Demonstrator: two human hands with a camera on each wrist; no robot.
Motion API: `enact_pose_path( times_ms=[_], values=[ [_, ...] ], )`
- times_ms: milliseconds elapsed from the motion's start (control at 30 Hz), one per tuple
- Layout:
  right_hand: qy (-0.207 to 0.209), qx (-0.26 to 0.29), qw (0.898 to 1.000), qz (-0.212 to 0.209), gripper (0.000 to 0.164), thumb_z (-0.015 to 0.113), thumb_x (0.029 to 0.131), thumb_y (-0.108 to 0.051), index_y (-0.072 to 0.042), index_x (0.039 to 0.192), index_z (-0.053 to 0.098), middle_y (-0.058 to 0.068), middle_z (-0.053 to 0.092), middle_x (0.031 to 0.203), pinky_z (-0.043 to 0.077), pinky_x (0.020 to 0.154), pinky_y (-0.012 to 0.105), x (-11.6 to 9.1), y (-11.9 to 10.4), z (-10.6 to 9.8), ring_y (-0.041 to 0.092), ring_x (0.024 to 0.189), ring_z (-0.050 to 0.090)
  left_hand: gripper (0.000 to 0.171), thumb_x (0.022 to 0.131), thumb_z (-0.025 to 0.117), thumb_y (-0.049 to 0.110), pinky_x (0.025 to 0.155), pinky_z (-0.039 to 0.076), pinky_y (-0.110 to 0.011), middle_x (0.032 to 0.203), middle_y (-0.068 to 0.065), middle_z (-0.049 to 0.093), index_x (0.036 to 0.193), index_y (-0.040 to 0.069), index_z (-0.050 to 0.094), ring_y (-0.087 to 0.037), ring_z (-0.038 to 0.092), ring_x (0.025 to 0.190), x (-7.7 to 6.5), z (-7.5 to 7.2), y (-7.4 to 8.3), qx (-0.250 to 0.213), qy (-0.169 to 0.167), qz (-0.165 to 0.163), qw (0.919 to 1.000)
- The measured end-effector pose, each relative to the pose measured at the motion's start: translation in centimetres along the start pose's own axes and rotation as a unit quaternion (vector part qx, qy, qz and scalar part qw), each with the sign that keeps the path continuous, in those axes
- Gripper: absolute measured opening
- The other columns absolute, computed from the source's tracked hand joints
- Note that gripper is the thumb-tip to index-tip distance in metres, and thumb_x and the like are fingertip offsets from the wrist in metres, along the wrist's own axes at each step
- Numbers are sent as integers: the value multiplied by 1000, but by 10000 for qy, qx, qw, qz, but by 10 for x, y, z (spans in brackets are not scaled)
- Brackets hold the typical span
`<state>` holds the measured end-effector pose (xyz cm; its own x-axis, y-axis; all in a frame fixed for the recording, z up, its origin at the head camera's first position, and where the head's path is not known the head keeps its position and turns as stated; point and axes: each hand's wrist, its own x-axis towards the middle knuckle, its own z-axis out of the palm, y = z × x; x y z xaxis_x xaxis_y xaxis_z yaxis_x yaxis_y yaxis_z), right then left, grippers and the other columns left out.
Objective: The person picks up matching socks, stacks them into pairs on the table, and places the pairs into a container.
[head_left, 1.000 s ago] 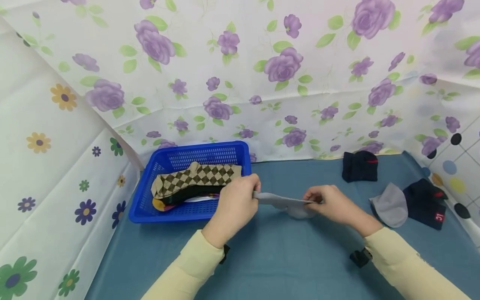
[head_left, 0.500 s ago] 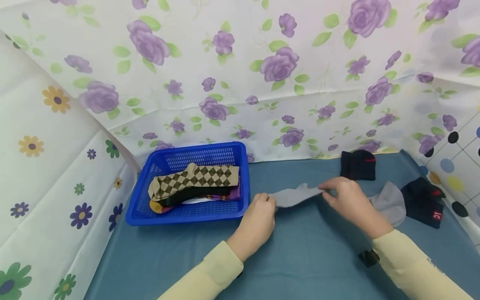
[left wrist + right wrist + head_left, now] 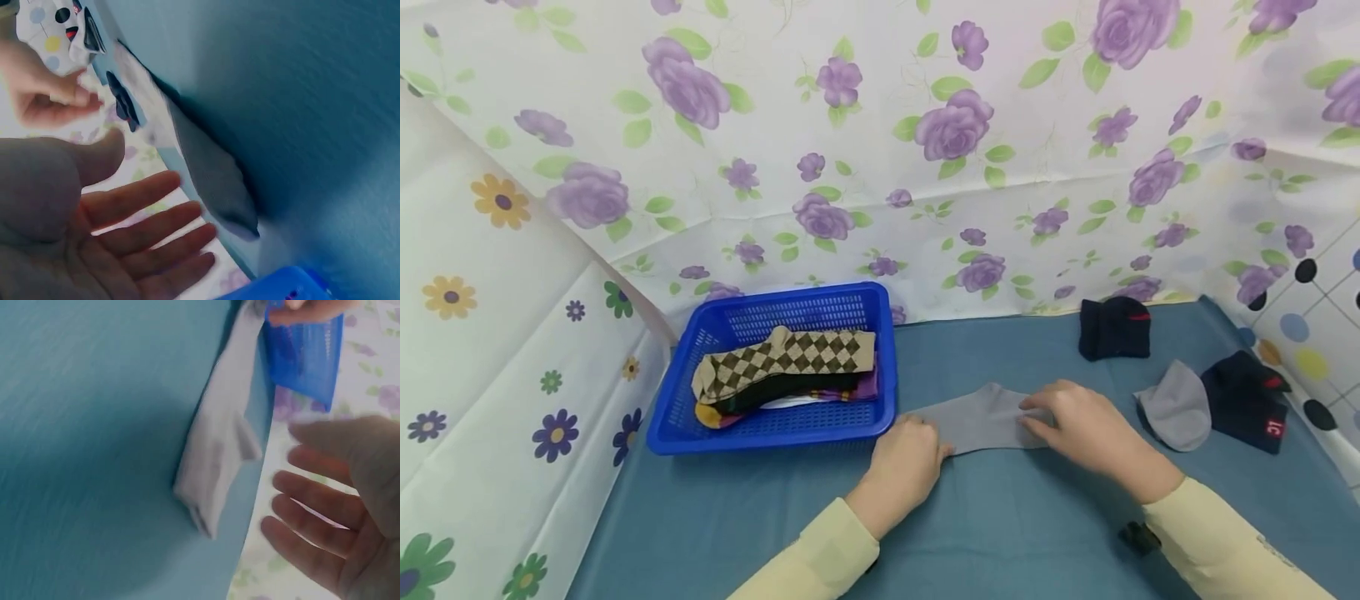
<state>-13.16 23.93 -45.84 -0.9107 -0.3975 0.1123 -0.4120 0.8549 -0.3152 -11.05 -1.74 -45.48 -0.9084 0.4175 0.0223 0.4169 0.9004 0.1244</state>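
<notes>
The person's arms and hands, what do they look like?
The left hand and right hand wear no gloves. The left sleeve and right sleeve are pale yellow; the right one has a small dark marking. A black thing shows beside that sleeve's end.

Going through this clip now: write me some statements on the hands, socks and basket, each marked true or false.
1. The basket stands to the person's right. False: it stands to the left.
2. A checked sock lies inside the basket. True.
3. The grey sock between the hands lies in the basket. False: it lies on the blue surface.
4. The left hand is nearer the basket than the right hand. True.
5. The right hand holds the basket. False: it is by the grey sock, fingers open.
</notes>
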Motion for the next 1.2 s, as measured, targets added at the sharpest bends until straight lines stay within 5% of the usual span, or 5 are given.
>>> enact_pose_path(
  times_ms=[133,300,467,767,1200],
  values=[
    [178,-56,9985,-508,24,67,85,-16,-16,109,69,2,67,109,52,82,40,7,-7,10,21,103,62,5,90,60,15,71,54,-33,89,-4,64,90,11,63,-18,61,87,1,3,5,28,181,380,9991],
    [-120,-121,9975,-682,43,63,88,-10,-18,129,57,9,53,136,51,85,43,6,-3,33,28,117,57,17,90,58,4,74,54,-31,101,-3,65,104,13,61,-17,62,96,3,13,2,36,79,613,9981],
    [-191,-444,9978,-455,49,62,90,-16,-19,137,48,14,51,137,49,89,49,0,-2,42,32,120,54,26,90,56,2,78,54,-29,107,-3,64,113,14,59,-16,62,100,4,22,-7,42,97,573,9983],
    [-151,-737,9970,174,45,63,90,-24,-9,131,54,20,51,136,44,96,52,-5,-2,45,43,121,50,14,89,56,-2,80,51,-25,91,-4,60,91,10,62,-15,58,91,14,33,-16,333,248,609,9973],
    [-375,-495,9968,496,46,62,90,-24,-7,132,53,17,48,139,42,96,53,-8,3,38,41,127,45,21,90,51,-4,99,45,-34,113,-11,62,106,5,62,-25,55,118,17,37,-12,429,93,419,9982]
  ],
)
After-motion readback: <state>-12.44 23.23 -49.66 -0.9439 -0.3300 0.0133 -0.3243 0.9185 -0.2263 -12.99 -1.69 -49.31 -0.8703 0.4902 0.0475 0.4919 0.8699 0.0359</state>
